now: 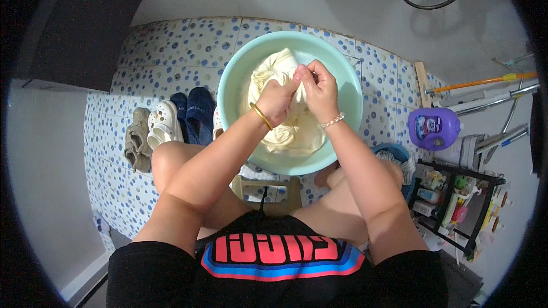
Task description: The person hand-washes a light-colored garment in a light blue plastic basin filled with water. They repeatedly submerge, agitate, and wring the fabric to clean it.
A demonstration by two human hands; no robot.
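Note:
A round pale green plastic basin (233,137) stands on the floor between my knees. In it lies a wet, crumpled cream-coloured cloth (274,66), partly in cloudy water. My left hand (277,99), below a gold-coloured bangle, grips a fold of the cloth over the middle of the basin. Close beside it my right hand (317,87), with a clear beaded bracelet at the wrist, pinches the same fold between thumb and fingers. The thumbs nearly meet at the top of the fold. The hands hide part of the cloth beneath them.
Left of the basin stand navy slippers (200,113), white clogs (165,122) and beige shoes (138,141). At right are a purple detergent jug (432,128), an orange pole (479,82), a blue tub (396,152) with striped cloth, and a black rack (447,205) of bottles.

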